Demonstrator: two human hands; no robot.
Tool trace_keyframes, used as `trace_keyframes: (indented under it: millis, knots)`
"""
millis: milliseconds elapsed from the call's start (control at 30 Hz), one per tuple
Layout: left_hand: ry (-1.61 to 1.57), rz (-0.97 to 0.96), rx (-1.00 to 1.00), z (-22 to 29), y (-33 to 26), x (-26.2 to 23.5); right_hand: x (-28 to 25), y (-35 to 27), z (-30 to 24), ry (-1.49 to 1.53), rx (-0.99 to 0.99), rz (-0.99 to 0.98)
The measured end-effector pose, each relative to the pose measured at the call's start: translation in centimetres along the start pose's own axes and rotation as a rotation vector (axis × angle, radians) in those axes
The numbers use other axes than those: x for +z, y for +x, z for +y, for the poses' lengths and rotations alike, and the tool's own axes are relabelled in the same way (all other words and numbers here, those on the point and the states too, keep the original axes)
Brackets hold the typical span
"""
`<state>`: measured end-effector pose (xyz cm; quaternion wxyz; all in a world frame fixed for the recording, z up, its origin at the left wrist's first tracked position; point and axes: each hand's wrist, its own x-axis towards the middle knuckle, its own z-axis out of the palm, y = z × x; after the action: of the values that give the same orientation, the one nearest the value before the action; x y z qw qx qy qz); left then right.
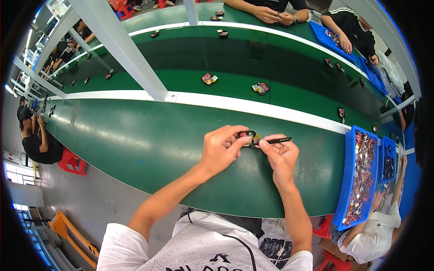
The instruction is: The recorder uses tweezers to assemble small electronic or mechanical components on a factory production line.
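Here the left hand point(221, 147) pinches a small black device point(246, 135); the right hand point(282, 159), closed on a slim black tool point(280, 140), points it leftward

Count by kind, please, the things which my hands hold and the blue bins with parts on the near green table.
Slim black tool: 1
Small black-and-red assembly: 1
Blue bins: 2
Total: 4

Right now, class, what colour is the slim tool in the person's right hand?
The slim tool is black; it shows best in the head view.
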<state>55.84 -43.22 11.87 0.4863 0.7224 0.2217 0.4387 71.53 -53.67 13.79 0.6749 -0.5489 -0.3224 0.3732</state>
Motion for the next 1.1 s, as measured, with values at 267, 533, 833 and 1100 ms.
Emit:
trace_keyframes:
  millis: [267,533,833,1100]
  knots:
    - [-0.445,-0.167,-0.378,-0.7,0.7,-0.6,-0.2,-0.1,0.6,-0.044,-0.103,-0.003]
    - [-0.587,-0.216,-0.392,-0.7,0.8,-0.9,-0.2,-0.5,1.3,-0.256,-0.468,0.062]
    - [-0.542,-0.182,-0.349,-0.9,0.6,-0.5,-0.5,-0.4,1.5,-0.295,-0.502,0.048]
    - [-0.506,-0.161,-0.341,-0.6,0.5,-0.3,-0.7,-0.7,1.0,-0.390,-0.513,0.010]
